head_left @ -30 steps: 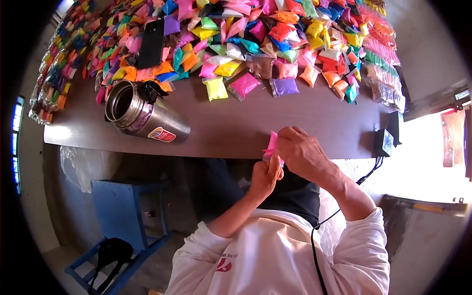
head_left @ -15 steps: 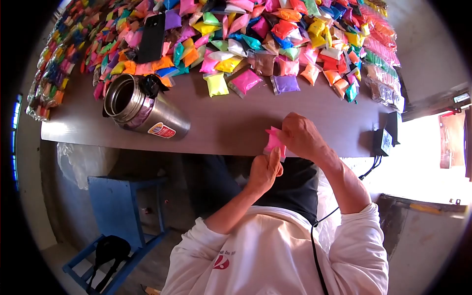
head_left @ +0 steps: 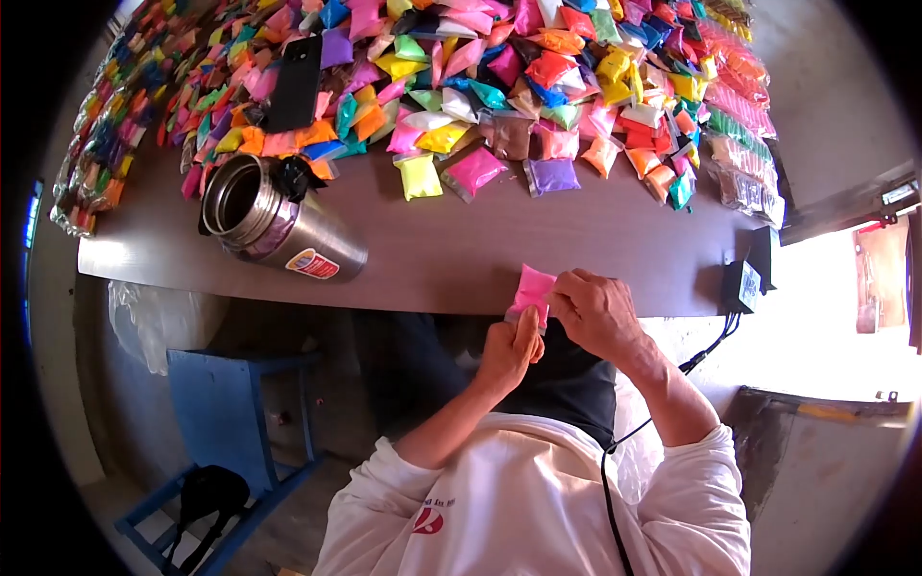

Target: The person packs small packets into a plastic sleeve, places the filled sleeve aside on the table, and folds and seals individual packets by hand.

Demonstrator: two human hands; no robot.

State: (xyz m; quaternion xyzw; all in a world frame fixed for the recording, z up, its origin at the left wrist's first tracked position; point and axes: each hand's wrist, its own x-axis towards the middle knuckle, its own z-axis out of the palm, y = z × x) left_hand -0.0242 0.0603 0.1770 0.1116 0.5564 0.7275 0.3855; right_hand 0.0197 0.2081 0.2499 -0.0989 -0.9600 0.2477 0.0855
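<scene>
A small pink packet (head_left: 532, 289) is held up in front of me at the table's near edge. My left hand (head_left: 510, 356) is closed on its lower end, the thumb lying over the front. At the packet's right edge my right hand (head_left: 597, 315) is closed in a pinch, its fingertips partly hidden. Beyond my hands, a yellow packet (head_left: 419, 178), a magenta packet (head_left: 473, 173) and a purple packet (head_left: 552, 177) lie on the table at the front of a large heap of colourful packets (head_left: 461, 72).
A steel flask (head_left: 322, 240) without a lid leans over the table's left part. A black phone (head_left: 294, 84) rests on the heap. A small black box (head_left: 740, 285) with cables sits at the right edge. A blue chair (head_left: 216, 403) stands below left.
My right hand has come down, and its fist has turned into a pinch at the packet's edge. The packet and my left hand have shifted slightly left and now show the packet's face more fully.
</scene>
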